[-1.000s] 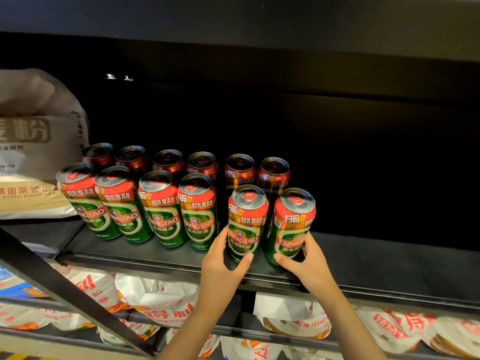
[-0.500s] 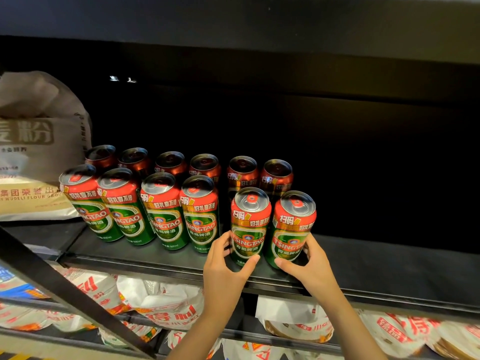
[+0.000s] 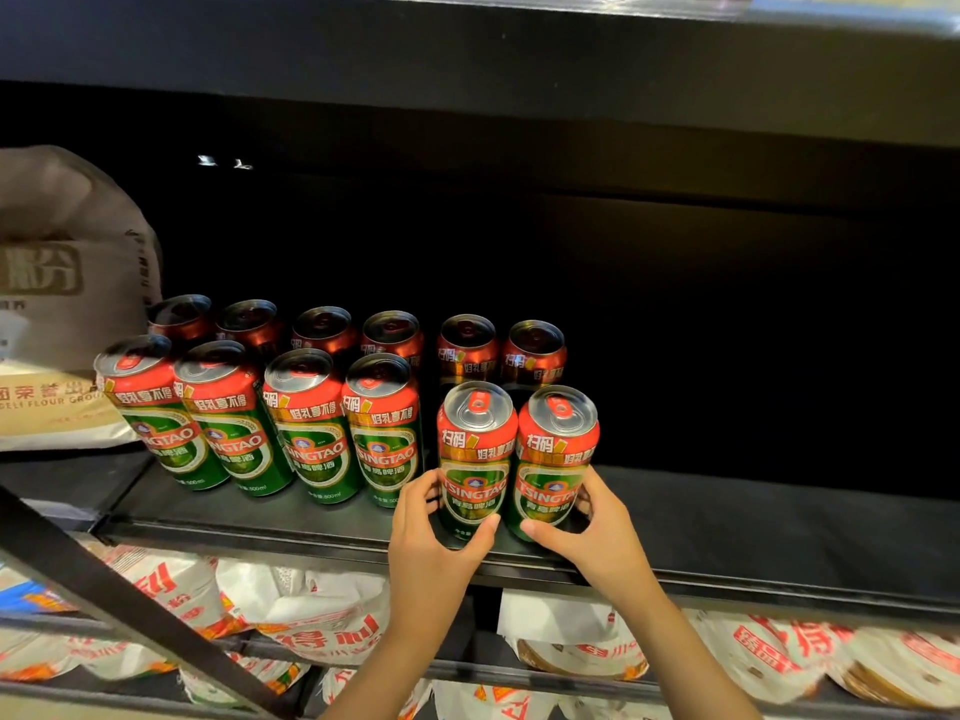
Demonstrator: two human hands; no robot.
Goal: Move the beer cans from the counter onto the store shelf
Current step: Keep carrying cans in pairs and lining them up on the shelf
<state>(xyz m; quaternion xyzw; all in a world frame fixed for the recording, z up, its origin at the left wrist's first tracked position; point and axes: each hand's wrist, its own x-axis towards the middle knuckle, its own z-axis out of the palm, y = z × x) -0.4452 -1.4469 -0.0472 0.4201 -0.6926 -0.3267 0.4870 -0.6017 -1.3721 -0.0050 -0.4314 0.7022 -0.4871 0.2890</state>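
Your left hand [image 3: 431, 537] grasps one beer can [image 3: 475, 459] and your right hand [image 3: 597, 532] grasps the can beside it [image 3: 556, 459], fingers and thumbs curled around the lower parts. Both cans stand upright on the shelf [image 3: 753, 517], near its front edge and close beside each other. Four cans [image 3: 270, 423] stand in the front row to the left, and six more [image 3: 358, 335] in the back row. So twelve cans are on the shelf. The counter is not visible, so I cannot tell how many remain. I think you only need to let go now.
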